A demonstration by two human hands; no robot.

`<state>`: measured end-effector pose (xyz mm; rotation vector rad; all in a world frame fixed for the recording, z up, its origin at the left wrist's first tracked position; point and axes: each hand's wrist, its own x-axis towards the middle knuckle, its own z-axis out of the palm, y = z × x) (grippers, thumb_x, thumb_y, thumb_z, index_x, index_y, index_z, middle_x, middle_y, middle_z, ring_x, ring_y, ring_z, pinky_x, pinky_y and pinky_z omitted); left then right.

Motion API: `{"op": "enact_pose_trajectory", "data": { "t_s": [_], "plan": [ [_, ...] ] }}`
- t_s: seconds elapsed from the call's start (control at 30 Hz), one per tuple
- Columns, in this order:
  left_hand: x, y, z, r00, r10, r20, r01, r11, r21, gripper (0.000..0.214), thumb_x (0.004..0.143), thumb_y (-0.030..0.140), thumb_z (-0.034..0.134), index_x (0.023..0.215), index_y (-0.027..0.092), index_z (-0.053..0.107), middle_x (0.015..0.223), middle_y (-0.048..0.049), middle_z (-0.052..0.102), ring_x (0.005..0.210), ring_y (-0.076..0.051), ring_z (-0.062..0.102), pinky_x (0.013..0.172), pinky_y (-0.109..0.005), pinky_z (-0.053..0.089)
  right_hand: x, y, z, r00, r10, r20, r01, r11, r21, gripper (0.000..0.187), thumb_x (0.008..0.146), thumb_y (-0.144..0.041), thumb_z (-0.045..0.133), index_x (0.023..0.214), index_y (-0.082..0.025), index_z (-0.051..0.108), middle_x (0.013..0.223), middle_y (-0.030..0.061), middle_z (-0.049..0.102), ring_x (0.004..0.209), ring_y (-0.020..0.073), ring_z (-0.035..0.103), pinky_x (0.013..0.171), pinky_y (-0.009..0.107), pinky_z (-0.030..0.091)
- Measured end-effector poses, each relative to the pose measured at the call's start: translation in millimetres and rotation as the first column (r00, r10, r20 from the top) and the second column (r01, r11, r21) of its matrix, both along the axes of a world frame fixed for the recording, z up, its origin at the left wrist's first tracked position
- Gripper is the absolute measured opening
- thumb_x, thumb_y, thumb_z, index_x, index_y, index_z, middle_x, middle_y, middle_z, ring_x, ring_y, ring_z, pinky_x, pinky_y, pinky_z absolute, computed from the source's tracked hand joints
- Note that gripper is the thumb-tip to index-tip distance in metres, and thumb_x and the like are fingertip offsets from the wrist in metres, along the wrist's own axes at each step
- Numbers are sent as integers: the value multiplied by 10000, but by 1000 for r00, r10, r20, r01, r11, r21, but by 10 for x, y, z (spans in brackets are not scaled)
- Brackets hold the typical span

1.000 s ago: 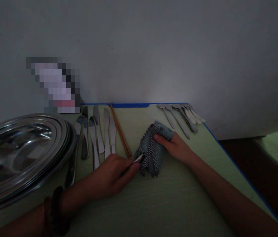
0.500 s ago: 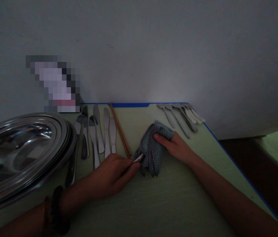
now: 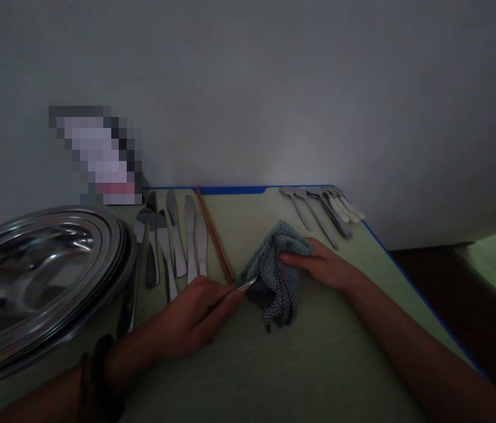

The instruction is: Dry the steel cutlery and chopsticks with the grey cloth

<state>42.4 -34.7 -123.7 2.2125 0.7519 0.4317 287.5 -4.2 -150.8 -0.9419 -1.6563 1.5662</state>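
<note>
My left hand (image 3: 197, 311) is closed around the handle of a metal utensil (image 3: 246, 285), whose other end disappears into a grey checked cloth (image 3: 276, 276). My right hand (image 3: 324, 264) grips that bunched cloth from the right, fingers pressed into it. Both rest low over the pale green table (image 3: 318, 364). What kind of utensil it is stays hidden by the cloth.
A stack of shiny metal trays (image 3: 31, 276) fills the left. Several table knives (image 3: 177, 238) and a pair of wooden chopsticks (image 3: 215, 235) lie behind my left hand. Several spoons (image 3: 322, 208) lie at the back right. The table's blue edge (image 3: 410, 276) runs along the right.
The cloth has shifted slightly right and toward me with my right hand, and hangs lower around the utensil. My left hand has barely moved.
</note>
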Motion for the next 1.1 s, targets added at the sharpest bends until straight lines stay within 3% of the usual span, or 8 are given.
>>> {"op": "enact_pose_trajectory", "data": {
  "t_s": [0.13, 0.23, 0.3, 0.43, 0.53, 0.63, 0.8, 1.1],
  "plan": [
    [-28, -17, -21, 998, 41, 56, -44, 997, 61, 408, 932, 224, 271, 568, 178, 449, 467, 45, 468, 420, -81, 448, 481, -212, 366, -94, -53, 9, 978, -75, -197, 65, 996, -58, 197, 742, -266, 616, 922, -185, 618, 866, 15, 653, 813, 151, 606, 809, 331, 472],
    [-42, -47, 29, 999, 35, 14, -37, 973, 229, 415, 927, 225, 261, 560, 180, 449, 477, 28, 478, 432, -95, 458, 498, -232, 371, -156, -106, 138, 961, -271, -59, 277, 951, 137, 126, 732, -285, 629, 814, -191, 610, 810, 6, 650, 777, 153, 601, 769, 323, 476],
    [-71, -63, 177, 998, 19, -61, 1, 949, 316, 425, 927, 232, 252, 572, 174, 479, 488, 12, 504, 446, -107, 483, 506, -242, 377, -149, -124, 300, 932, -349, 93, 308, 902, 303, 131, 739, -315, 626, 761, -187, 606, 761, 1, 648, 736, 151, 595, 718, 307, 476],
    [-196, -32, 735, 960, 72, -270, 27, 938, 345, 401, 933, 318, 321, 632, 174, 542, 543, 12, 577, 482, -106, 538, 498, -225, 363, -115, -100, 764, 913, -222, 343, 74, 915, 397, 170, 765, -348, 606, 795, -181, 622, 745, -5, 646, 700, 137, 576, 651, 257, 448],
    [-284, 60, 1143, 938, 217, -269, -108, 924, 368, 378, 922, 372, 356, 658, 184, 551, 536, 40, 544, 485, -89, 511, 489, -206, 337, -191, -40, 1098, 870, -46, 491, -147, 926, 347, 177, 774, -347, 600, 822, -177, 617, 749, -10, 640, 678, 127, 550, 621, 236, 425],
    [-330, 147, 1364, 922, 312, -229, -227, 915, 333, 441, 927, 399, 321, 573, 175, 455, 480, 70, 409, 431, -60, 386, 440, -187, 274, -353, 40, 1293, 855, 14, 519, -235, 901, 364, 173, 797, -343, 567, 797, -174, 605, 693, -28, 599, 636, 107, 504, 589, 221, 396],
    [-406, 162, 1413, 877, 440, -195, -388, 886, 252, 500, 923, 463, 276, 526, 168, 352, 466, 77, 299, 419, -54, 284, 413, -192, 211, -604, 174, 1361, 857, 188, 479, -354, 892, 282, 192, 792, -360, 569, 775, -170, 598, 656, -46, 550, 607, 86, 462, 569, 202, 374],
    [-654, 335, 1238, 852, 391, -348, -374, 920, 119, 486, 917, 479, 302, 629, 168, 540, 506, 64, 440, 465, -65, 406, 451, -199, 257, -908, 347, 1245, 794, 250, 555, -435, 870, 231, 204, 791, -340, 569, 719, -153, 608, 597, -38, 530, 554, 72, 456, 535, 192, 346]
  ]
}}
